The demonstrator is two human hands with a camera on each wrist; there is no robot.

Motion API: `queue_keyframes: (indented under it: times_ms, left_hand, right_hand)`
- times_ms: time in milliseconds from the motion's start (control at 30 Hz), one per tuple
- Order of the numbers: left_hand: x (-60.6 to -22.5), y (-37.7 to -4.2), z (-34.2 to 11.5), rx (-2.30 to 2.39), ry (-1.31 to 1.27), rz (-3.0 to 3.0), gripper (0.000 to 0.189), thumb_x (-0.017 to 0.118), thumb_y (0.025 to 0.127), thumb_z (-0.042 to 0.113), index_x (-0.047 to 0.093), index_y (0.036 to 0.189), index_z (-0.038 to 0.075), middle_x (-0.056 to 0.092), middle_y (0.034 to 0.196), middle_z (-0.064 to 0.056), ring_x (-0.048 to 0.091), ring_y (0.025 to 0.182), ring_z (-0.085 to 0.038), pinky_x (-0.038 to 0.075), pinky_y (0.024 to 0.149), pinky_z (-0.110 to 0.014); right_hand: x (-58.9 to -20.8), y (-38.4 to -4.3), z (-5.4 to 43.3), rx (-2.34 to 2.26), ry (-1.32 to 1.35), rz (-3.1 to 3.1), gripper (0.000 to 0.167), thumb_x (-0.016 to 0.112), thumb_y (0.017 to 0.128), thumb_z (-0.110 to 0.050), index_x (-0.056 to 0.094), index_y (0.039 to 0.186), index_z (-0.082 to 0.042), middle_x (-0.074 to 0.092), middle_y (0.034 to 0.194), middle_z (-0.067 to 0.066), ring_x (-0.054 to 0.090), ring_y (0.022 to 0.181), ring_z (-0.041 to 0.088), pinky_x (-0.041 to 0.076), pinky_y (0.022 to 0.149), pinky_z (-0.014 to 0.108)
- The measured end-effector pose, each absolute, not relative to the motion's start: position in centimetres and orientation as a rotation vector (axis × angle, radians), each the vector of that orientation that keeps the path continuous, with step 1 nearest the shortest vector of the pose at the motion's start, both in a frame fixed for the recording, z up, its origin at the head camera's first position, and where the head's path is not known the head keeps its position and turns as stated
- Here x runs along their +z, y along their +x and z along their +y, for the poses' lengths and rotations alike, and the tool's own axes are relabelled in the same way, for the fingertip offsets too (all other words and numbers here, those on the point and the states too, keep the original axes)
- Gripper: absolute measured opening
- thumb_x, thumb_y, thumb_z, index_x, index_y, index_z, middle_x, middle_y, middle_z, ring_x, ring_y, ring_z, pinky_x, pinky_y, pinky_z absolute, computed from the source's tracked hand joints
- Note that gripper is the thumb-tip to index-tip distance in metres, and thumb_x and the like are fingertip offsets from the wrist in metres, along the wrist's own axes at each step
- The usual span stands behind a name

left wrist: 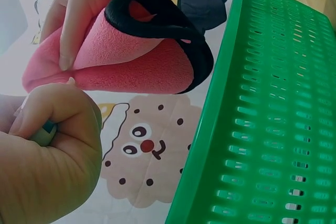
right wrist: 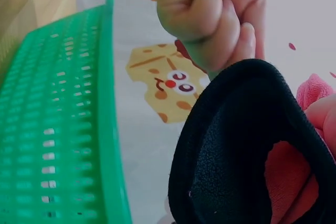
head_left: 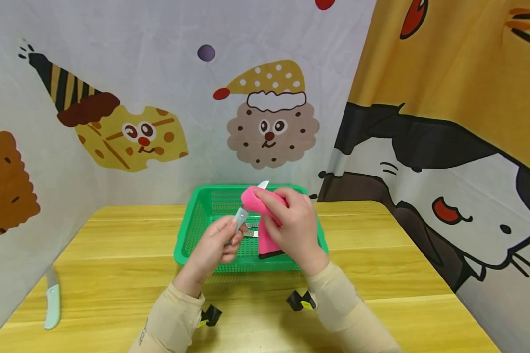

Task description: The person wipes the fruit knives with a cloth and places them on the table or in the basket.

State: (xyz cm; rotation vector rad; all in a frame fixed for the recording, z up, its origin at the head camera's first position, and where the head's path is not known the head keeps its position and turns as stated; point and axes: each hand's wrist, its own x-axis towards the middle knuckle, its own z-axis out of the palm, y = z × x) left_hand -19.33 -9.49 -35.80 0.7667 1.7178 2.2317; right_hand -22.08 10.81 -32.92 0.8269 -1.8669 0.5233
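Observation:
My left hand (head_left: 216, 242) grips the pale green handle of a knife (head_left: 240, 216), its blade tip pointing up and away. A pink cloth (head_left: 269, 242) with black edging is wrapped round the blade, and only the tip (head_left: 263, 185) shows beyond it. My right hand (head_left: 297, 225) pinches the cloth against the blade, while the rest of it hangs down. Both hands are above a green plastic basket (head_left: 183, 235). In the left wrist view, the curled left fingers hide most of the knife handle (left wrist: 44, 134).
Inside the basket lies a metal piece (head_left: 251, 234), partly covered by the hands and cloth. Another knife (head_left: 52, 306) with a pale green handle rests on the wooden table (head_left: 115, 274) at the far left. A printed curtain (head_left: 159, 73) hangs behind the table.

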Motion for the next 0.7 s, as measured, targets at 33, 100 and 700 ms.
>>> queue_keyframes:
  times_ms: [33, 100, 700]
  left_hand:
    - [-35.8, -19.3, -9.5, 2.237, 0.766, 1.719, 0.031, 0.029, 0.111, 0.025, 0.050, 0.098, 0.006, 0.036, 0.070, 0.001, 0.025, 0.046, -0.007, 0.020, 0.041, -0.019]
    - [-35.8, -19.4, -9.6, 2.248, 0.767, 1.719, 0.031, 0.030, 0.111, 0.026, 0.050, 0.097, 0.007, 0.037, 0.070, 0.001, 0.025, 0.046, -0.007, 0.020, 0.041, -0.020]
    - [-35.6, -19.3, -9.4, 2.308, 0.745, 1.843, 0.032, 0.034, 0.110, 0.030, 0.048, 0.090, 0.009, 0.035, 0.066, -0.001, 0.024, 0.045, -0.006, 0.020, 0.041, -0.019]
  right_hand:
    - [-33.0, -22.0, 10.7, 0.520, 0.841, -1.861, 0.045, 0.067, 0.083, -0.009, 0.067, 0.125, -0.025, 0.062, 0.095, 0.010, 0.059, 0.076, 0.024, 0.046, 0.060, 0.042]
    - [-33.1, -21.8, 10.4, 0.507, 0.865, -1.856, 0.044, 0.067, 0.084, -0.010, 0.067, 0.125, -0.025, 0.062, 0.095, 0.010, 0.059, 0.074, 0.024, 0.047, 0.059, 0.041]
    - [-33.5, -20.1, 9.1, 0.470, 0.967, -1.887, 0.037, 0.070, 0.088, -0.013, 0.068, 0.123, -0.022, 0.062, 0.094, 0.009, 0.059, 0.080, 0.023, 0.049, 0.065, 0.041]
